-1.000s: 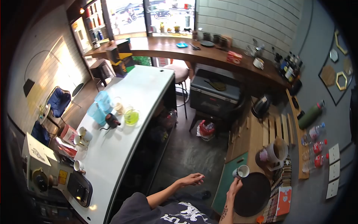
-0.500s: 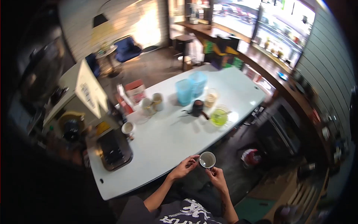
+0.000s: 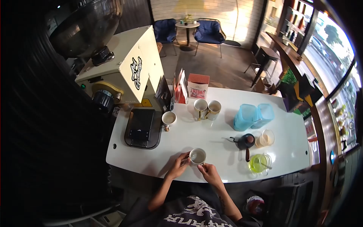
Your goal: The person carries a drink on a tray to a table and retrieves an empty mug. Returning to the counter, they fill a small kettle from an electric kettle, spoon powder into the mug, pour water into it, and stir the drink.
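Mug (image 3: 197, 156), underside out of sight

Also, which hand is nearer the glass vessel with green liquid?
Right. The right hand, holding the mug by its handle, is on the side toward the glass vessel; the left hand, across the mug, is farther away.

Looks like a café or coffee bar here: big coffee grinder (image 3: 138, 68) w/ a clear hopper (image 3: 89, 30) at one end of a white counter (image 3: 189, 132), black scale (image 3: 141, 124) under its spout. Mugs (image 3: 207, 109), blue pitchers (image 3: 252, 116) and a small black kettle (image 3: 245, 141) on the same top. Out front, two blue chairs (image 3: 207, 32) at a round table (image 3: 187, 25), plus a wooden window bar (image 3: 291, 56) w/ a stool (image 3: 267, 53). Street outside the glass, prob. — it's blurred & glary.
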Motion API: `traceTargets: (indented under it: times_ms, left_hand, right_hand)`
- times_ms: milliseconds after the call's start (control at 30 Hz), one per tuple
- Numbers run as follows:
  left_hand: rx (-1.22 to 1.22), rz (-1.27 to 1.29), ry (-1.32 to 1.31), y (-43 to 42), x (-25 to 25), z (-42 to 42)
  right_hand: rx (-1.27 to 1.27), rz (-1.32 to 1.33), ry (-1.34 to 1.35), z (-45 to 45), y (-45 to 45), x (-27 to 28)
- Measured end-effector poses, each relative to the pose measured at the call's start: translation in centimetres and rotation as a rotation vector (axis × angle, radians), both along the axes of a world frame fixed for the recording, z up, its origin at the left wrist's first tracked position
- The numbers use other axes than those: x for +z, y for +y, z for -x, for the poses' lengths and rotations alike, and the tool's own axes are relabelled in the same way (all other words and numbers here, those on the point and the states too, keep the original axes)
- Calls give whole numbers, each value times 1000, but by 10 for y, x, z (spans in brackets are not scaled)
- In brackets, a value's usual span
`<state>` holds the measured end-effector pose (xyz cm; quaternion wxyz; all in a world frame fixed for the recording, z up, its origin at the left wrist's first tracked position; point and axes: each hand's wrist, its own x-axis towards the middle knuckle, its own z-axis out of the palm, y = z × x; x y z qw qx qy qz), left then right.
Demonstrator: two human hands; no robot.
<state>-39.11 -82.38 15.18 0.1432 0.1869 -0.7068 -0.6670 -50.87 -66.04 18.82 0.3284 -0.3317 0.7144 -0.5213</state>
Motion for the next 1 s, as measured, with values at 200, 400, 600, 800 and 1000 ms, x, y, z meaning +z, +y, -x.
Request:
traceTargets:
  times_ms: [200, 400, 600, 800, 1000]
  left_hand:
    - [272, 4, 7, 26, -3, 2]
    - [313, 17, -65, 16, 3, -6]
    - [362, -9, -50, -13, 9, -11]
    - [345, 21, -39, -48, 11, -15]
    - [323, 178, -29, -86, 17, -21]
  right_hand:
    - [199, 20, 2, 34, -12, -8]
    - [287, 83, 22, 36, -33, -22]
    - [301, 13, 77, 29, -68, -25]
    - [244, -20, 208, 14, -105, -25]
    - [223, 26, 266, 7, -137, -27]
